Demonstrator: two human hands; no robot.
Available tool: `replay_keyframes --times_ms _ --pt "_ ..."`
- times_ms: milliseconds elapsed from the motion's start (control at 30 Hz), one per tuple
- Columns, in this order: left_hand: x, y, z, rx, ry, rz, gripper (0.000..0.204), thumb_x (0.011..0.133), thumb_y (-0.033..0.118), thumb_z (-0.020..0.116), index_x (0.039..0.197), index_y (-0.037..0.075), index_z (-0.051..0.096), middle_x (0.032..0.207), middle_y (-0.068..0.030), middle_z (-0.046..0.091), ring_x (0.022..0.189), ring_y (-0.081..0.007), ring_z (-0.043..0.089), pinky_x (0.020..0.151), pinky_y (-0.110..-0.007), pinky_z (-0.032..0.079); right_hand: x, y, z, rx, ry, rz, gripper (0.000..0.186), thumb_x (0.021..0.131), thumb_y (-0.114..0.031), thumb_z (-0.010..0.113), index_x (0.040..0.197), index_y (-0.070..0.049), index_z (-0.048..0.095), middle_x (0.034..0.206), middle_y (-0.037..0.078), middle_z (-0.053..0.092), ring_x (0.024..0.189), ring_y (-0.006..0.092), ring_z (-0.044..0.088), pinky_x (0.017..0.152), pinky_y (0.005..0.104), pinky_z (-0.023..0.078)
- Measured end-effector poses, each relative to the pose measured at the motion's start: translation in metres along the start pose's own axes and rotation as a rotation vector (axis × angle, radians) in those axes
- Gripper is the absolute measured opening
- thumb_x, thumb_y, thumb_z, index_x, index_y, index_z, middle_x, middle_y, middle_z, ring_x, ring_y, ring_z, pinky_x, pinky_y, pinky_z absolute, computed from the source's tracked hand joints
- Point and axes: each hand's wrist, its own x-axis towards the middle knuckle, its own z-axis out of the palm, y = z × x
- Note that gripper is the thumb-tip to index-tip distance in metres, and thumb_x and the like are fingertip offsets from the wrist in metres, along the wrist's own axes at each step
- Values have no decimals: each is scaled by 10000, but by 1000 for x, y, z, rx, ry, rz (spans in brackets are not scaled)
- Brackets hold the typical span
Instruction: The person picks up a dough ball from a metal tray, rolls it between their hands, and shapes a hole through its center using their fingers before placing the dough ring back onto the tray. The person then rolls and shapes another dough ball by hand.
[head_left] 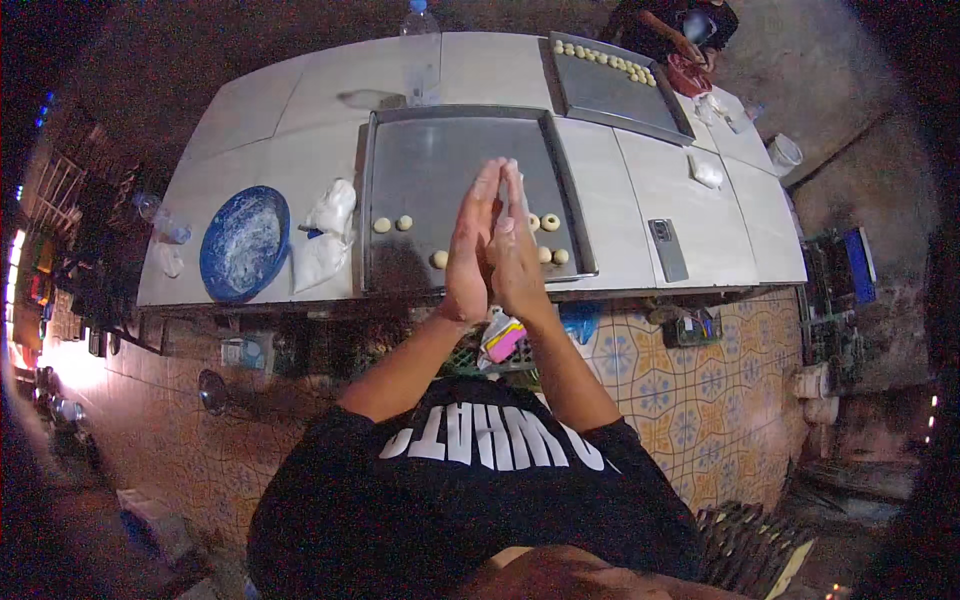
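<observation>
My left hand [468,245] and my right hand [522,275] are raised over a metal tray [440,140], palms facing each other, fingers straight and pressed together. Whatever lies between the palms is hidden. Pale dough balls [404,222] sit on the tray to either side of my hands; some on the right are rings with holes [550,222].
A blue basin [245,245] of white powder, white bags [325,225], a plastic bottle [422,60] and a phone [668,250] share the tiled table [640,170]. At back right, another person [690,40] stands by a second tray [610,100] holding several dough balls.
</observation>
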Motion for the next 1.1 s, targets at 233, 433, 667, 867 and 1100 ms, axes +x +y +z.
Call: replay_keyframes --times_ms 233,433,667,867,1100 --pt "-6 -15 -17 55 57 -54 759 1107 510 354 1684 31 233 1764 -146 209 1636 -284 174 1319 -419 126 -29 -17 18 150 -82 -77 850 1114 -593 315 1694 -2 120 1772 233 100 1642 409 21 1318 476 48" --pt "-23 4 7 19 -57 -80 812 1096 552 375 1664 -16 257 1749 -182 237 1627 -280 205 1317 -410 124 -14 11 -8 91 -47 2 875 1107 -628 273 1687 13 133 1764 257 103 1645 390 31 1317 447 54" --pt "-15 4 -10 -89 140 -115 698 1129 458 344 1665 15 281 1767 -151 204 1619 -254 224 1313 -366 136 -30 -33 7 177 -212 -157 891 1087 -643 339 1677 12 208 1757 257 150 1638 431 53 1311 503 62" --pt "-37 3 10 -141 -11 2 840 1085 540 417 1694 19 169 1767 -148 208 1629 -272 206 1320 -414 135 -6 -10 -4 -4 -51 -82 834 1092 -567 369 1675 12 222 1749 283 150 1633 452 76 1311 513 83" --pt "-38 -30 -39 21 -47 -109 769 1096 480 369 1710 84 130 1787 -139 120 1643 -298 151 1327 -465 137 -28 -31 14 -27 -212 -170 792 1055 -537 456 1652 -35 318 1739 260 222 1630 447 128 1301 558 73"
